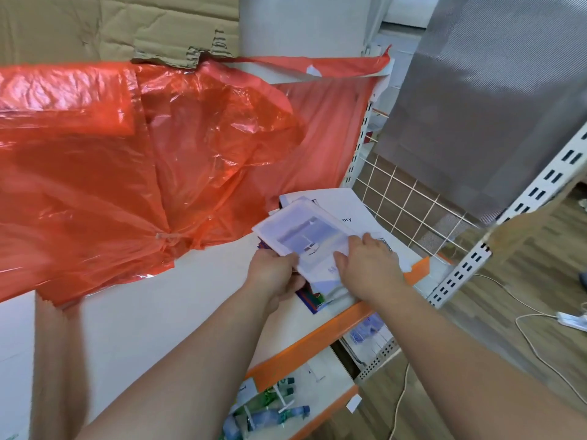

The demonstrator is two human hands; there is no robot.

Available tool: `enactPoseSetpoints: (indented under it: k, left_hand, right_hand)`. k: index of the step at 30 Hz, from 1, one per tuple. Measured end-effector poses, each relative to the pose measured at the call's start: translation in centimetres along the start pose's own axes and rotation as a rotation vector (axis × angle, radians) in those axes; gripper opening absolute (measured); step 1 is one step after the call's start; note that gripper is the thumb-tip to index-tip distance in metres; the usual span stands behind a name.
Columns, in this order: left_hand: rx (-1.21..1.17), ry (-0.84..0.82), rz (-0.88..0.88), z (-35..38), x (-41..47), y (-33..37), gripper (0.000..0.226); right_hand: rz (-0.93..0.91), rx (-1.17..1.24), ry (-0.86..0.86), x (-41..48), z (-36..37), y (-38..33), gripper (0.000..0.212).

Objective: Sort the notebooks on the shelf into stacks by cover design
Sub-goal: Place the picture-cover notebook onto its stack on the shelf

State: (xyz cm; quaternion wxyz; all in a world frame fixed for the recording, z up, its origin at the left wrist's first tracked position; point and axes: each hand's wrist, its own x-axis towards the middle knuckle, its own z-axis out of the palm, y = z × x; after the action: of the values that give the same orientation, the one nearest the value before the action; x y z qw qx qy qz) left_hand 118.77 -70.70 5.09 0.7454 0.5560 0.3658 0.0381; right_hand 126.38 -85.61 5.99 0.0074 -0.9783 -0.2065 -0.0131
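A pale lilac notebook (pixel 301 231) with a small boat picture lies tilted on top of a pile at the right end of the white shelf (pixel 165 312). My left hand (pixel 274 274) grips its near-left edge, thumb on the cover. My right hand (pixel 370 268) rests on its near-right part, fingers curled over the cover. Under it shows a white notebook (pixel 344 206) with dark lettering. A notebook with a blue and multicoloured cover (pixel 313 301) sticks out beneath at the front.
A red plastic sheet (pixel 143 163) hangs over the back and left of the shelf. The shelf has an orange front edge (pixel 317 341). A white wire grid (pixel 409 204) closes the right end. Lower shelves hold more items (pixel 263 408). Cables lie on the wooden floor (pixel 540 354).
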Motion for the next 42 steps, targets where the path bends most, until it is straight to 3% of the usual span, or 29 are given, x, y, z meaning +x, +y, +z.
enactPoseSetpoints:
  k: [3,5,8,13,17,20,28,35,42]
  left_hand:
    - [-0.005,0.009,-0.01,0.4,0.2,-0.2,0.005]
    - [0.009,0.05,0.097,0.3,0.5,-0.2,0.005]
    - [-0.032,0.067,0.171,-0.2,0.5,0.3,0.016]
    - [-0.109,0.032,0.191,-2.6,-0.8,1.0,0.015]
    - [-0.139,0.021,0.22,-4.7,-2.2,1.2,0.021]
    - [-0.101,0.057,0.245,-6.2,-3.3,1.1,0.02]
    - [-0.03,0.237,0.321,-10.9,-7.6,0.1,0.017]
    - [0.03,0.509,0.415,-19.3,-14.4,-0.6,0.016]
    - [-0.138,0.698,0.436,-28.6,-21.5,-2.4,0.016]
  right_hand:
    - [0.021,-0.02,0.011,0.3,-0.1,-0.3,0.051]
    - [0.021,0.002,0.039,0.4,-0.4,-0.7,0.052]
    - [0.039,0.186,-0.018,0.5,-0.8,-1.3,0.051]
    - [0.074,0.419,-0.093,0.6,-1.5,-2.4,0.048]
    - [0.047,0.821,-0.184,0.1,-3.0,-3.7,0.03]
    - [-0.026,0.942,-0.21,-0.9,-3.3,-4.8,0.022]
    - [-0.17,1.047,-0.268,-3.7,-2.9,-9.2,0.022]
    - [-0.345,1.16,-0.408,-7.8,-3.6,-18.2,0.022]
    - [-0.566,1.155,-0.509,-14.0,-5.7,-28.2,0.02]
